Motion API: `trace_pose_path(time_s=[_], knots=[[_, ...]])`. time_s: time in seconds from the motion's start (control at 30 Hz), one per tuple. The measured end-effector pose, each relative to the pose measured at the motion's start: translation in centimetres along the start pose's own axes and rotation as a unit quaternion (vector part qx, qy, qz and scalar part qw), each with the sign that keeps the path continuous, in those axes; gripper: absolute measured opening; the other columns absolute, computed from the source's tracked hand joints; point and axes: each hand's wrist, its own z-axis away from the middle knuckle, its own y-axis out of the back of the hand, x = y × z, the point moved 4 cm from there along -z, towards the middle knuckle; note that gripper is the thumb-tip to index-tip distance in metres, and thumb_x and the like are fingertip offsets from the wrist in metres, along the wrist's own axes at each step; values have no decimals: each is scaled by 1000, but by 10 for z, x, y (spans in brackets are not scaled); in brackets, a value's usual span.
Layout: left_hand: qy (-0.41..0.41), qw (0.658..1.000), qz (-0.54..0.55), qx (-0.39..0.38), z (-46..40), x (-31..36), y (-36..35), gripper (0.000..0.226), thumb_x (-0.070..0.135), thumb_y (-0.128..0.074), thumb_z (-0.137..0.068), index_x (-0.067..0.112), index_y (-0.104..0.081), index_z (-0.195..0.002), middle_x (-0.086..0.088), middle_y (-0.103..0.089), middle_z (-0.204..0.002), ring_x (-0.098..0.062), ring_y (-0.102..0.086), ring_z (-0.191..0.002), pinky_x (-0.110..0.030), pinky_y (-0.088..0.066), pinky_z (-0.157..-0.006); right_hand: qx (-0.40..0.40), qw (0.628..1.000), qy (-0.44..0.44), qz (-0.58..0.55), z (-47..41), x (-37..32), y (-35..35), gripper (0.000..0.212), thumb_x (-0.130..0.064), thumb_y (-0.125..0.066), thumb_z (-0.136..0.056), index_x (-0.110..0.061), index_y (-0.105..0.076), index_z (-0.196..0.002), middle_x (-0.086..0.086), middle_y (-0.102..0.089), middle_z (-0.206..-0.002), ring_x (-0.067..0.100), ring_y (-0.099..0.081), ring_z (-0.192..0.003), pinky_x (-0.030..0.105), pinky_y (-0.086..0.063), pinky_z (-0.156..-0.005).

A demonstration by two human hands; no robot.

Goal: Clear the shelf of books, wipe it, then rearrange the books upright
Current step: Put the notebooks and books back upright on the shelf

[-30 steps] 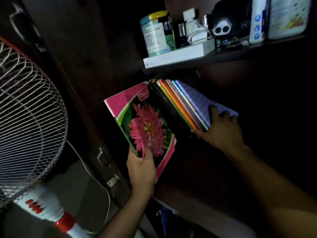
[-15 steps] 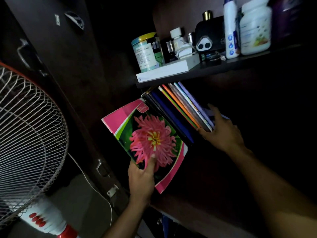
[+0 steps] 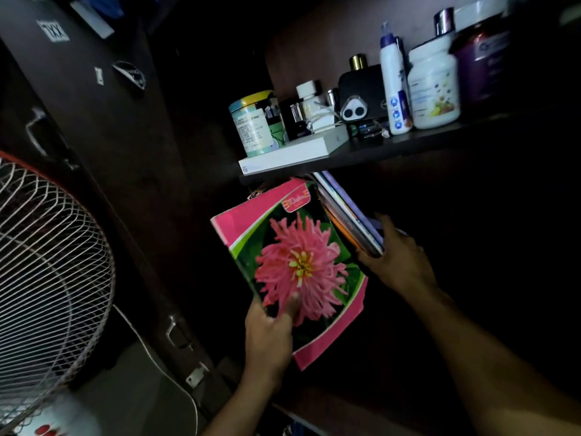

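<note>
A pink notebook with a large pink flower on its cover [image 3: 292, 265] is gripped at its lower edge by my left hand [image 3: 268, 338], thumb on the cover. It leans against the left side of a row of thin books [image 3: 349, 218] standing tilted on the dark lower shelf [image 3: 393, 357]. My right hand [image 3: 396, 262] presses against the right side and bottom of that row, fingers around its lower corner. The shelf interior is very dark, and the books' far ends are hidden under the upper shelf board.
The upper shelf [image 3: 408, 146] carries a flat white box [image 3: 292, 152], a round tin [image 3: 253, 122], bottles, a white jar [image 3: 435, 86] and a black device. A standing fan [image 3: 47, 262] stands at left beside the open cupboard door [image 3: 94, 136].
My left hand has brought the flower notebook up and to the right, against the row of books. The row now stands steeper, with my right hand still on it. The view has tilted upward.
</note>
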Motion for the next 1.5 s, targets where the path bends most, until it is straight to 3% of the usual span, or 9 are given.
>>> trace_pose_path(time_s=[0.13, 0.37, 0.53, 0.67, 0.8, 0.93, 1.07, 1.3, 1.5], knots=[[38, 998, 6, 45, -19, -2, -29, 33, 29, -76, -88, 21, -65, -118, -1, -74, -111, -22, -70, -106, -37, -53, -93, 1, 1000, -8, 9, -1, 0, 0, 80, -48, -76, -81, -33, -37, -148, 6, -62, -134, 35, -63, -114, 40, -52, -90], [42, 995, 1, 95, 2, 10, -79, 76, 30, -68, -82, 24, -38, -152, 2, -55, -143, -19, -54, -129, -40, -42, -111, 16, 999, -11, 41, -1, -1, 1, 78, -51, -78, -76, -24, -47, -143, 7, -64, -130, 32, -63, -116, 40, -53, -90], [100, 981, 71, 151, 18, -22, -52, 55, 10, -76, -86, 10, -55, -136, -8, -66, -126, -27, -62, -119, -49, -47, -106, 27, 998, -18, 62, -2, -2, -3, 77, -53, -77, -75, -24, -50, -141, 10, -65, -129, 36, -63, -114, 42, -53, -89], [27, 985, 52, 164, 19, -4, -50, 71, 36, -73, -81, 19, -47, -145, 1, -60, -136, -21, -56, -126, -49, -42, -110, 28, 997, -37, 66, 0, -2, 0, 79, -55, -77, -76, -24, -49, -142, 12, -65, -129, 37, -64, -113, 43, -54, -90], [-29, 977, 68, 198, 16, 7, -45, 45, 22, -71, -90, 36, -51, -128, 19, -61, -122, -1, -58, -113, -33, -40, -108, 24, 996, -43, 68, 0, -2, -1, 80, -60, -75, -75, -25, -49, -142, 11, -66, -128, 36, -64, -113, 42, -54, -89], [-47, 978, 111, 171, 18, 10, -49, 65, 58, -56, -93, 30, -41, -149, 20, -52, -141, 8, -47, -130, -20, -32, -114, 32, 996, -38, 74, 1, -6, 3, 70, -58, -75, -74, -28, -55, -134, 10, -68, -119, 35, -66, -107, 40, -55, -84], [-38, 997, 37, 54, 4, 10, -74, 55, 16, -56, -100, 47, -29, -136, 37, -51, -111, 31, -50, -94, 7, -32, -78, 39, 996, -41, 65, 4, -8, 5, 65, -56, -75, -70, -30, -59, -128, 7, -70, -116, 33, -67, -104, 39, -55, -84], [-57, 989, 11, 140, -52, 23, -95, 43, 15, -54, -96, 18, -41, -138, 3, -63, -105, -12, -62, -90, -31, -48, -81, 40, 997, -33, 65, 3, -7, 3, 63, -56, -76, -72, -31, -57, -127, 3, -70, -113, 30, -69, -100, 37, -57, -81], [-117, 981, -45, 149, -66, 19, -99, 70, 57, -54, -93, 21, -33, -148, 6, -39, -131, 0, -43, -114, -31, -42, -86, 11, 996, -25, 80, 1, -3, -11, 79, -60, -79, -70, -25, -54, -137, 3, -65, -125, 30, -65, -109, 38, -55, -84]])
